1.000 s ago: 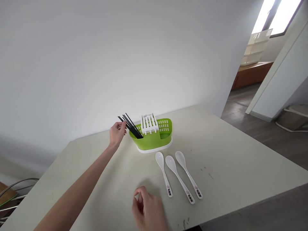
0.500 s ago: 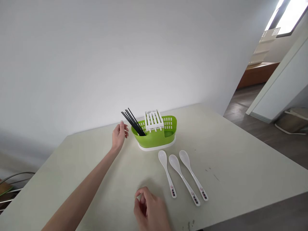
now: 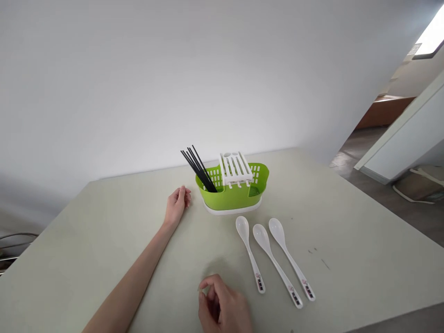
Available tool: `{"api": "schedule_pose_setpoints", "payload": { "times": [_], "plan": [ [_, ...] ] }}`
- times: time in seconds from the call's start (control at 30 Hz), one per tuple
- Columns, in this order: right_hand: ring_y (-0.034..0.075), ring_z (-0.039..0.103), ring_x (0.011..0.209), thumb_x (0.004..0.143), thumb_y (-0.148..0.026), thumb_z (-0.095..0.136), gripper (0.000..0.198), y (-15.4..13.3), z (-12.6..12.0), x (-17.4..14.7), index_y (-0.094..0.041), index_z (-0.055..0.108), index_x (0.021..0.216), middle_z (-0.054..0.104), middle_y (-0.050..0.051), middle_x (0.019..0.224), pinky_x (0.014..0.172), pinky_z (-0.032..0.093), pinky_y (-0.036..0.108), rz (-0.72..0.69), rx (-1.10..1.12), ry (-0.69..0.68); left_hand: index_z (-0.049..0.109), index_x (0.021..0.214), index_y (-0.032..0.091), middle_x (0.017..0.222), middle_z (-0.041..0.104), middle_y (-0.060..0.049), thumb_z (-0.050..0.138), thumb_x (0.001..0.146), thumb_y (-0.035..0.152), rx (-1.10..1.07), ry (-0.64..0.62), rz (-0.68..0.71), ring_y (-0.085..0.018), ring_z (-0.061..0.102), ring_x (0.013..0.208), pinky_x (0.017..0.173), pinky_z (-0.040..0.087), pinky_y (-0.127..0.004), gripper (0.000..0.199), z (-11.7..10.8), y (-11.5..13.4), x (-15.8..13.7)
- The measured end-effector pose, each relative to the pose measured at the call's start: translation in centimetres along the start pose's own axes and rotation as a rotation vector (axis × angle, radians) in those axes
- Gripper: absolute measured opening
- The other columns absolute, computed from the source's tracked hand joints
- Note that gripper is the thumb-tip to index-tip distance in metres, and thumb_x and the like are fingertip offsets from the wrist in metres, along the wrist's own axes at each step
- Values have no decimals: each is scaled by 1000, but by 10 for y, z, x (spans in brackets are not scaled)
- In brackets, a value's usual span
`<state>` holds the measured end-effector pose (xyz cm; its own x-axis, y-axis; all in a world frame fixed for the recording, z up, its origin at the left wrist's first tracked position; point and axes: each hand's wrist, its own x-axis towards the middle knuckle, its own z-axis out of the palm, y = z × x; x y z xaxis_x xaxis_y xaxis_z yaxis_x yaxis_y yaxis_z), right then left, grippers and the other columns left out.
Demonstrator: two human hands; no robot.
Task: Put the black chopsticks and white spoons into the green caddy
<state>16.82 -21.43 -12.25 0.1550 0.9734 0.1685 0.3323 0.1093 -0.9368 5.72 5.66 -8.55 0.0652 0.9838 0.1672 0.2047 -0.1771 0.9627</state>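
Note:
My left hand [image 3: 178, 204] rests on the table just left of a green basket [image 3: 232, 200], apart from it. Its fingers are loosely bent, a little apart, and hold nothing. Several black chopsticks [image 3: 200, 171] lean to the left in the basket's left compartment. A white slotted rack [image 3: 237, 168] with small hooks sits over the basket's middle. Near the front edge, my right hand [image 3: 225, 307] is curled, thumb and forefinger tips together, with nothing visible in it. To its right lie three white spoons, the left one [image 3: 250, 254], the middle one [image 3: 277, 266] and the right one [image 3: 292, 259], bowls toward the basket.
The pale table [image 3: 347, 240] meets a white wall [image 3: 208, 78] at the back. Dark marks show on the tabletop right of the spoons. Beyond its right edge are a wooden-looking floor [image 3: 381, 192] and a white partition [image 3: 409, 134]. Thin dark rods show at the far left.
My left hand has come down and back from the chopsticks onto the table, its fingers more relaxed. The view has shifted slightly. My right hand, basket and spoons keep their places.

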Motion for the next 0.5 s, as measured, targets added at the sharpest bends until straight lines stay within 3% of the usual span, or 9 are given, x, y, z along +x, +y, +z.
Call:
{"api": "schedule_pose_setpoints", "payload": {
  "times": [0.5],
  "plan": [
    [11, 53, 44, 98, -36, 54, 20, 7, 2, -6, -22, 67, 94, 56, -5, 57, 46, 37, 21, 14, -34, 5, 64, 82, 21, 66, 59, -1, 52, 95, 69, 55, -72, 5, -15, 50, 56, 55, 41, -29, 50, 3, 3, -6]
  ]
}}
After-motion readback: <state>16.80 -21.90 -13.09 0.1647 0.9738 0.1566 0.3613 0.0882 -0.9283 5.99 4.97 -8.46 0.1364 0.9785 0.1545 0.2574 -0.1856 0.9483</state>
